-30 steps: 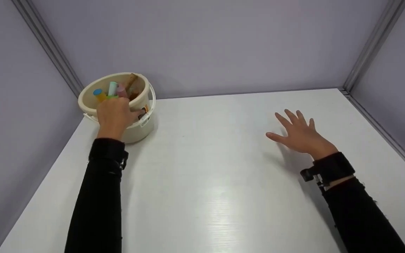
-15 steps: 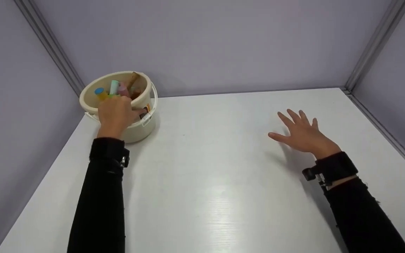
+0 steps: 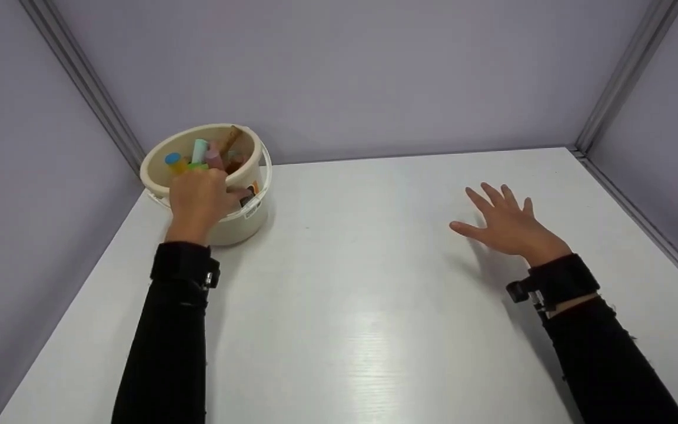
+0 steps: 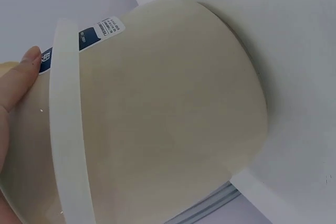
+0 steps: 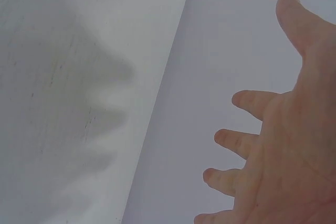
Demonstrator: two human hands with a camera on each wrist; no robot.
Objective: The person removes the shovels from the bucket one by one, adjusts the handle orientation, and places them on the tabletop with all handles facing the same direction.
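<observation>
Cream bucket (image 3: 239, 221) at ten o'clock on the white table (image 3: 362, 306), near the back-left corner, packed with coloured sticks (image 3: 200, 152). Left hand (image 3: 200, 197) curled over the near rim, thumb (image 4: 18, 85) pressed against the outer wall beside the white handle band (image 4: 68, 129). Right hand (image 3: 507, 227) at two o'clock, well apart, fingers (image 5: 247, 142) spread wide just above the table, holding nothing.

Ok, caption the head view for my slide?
Left hand grips the rim of a cream bucket of markers; right hand spread open over the white table.
</observation>
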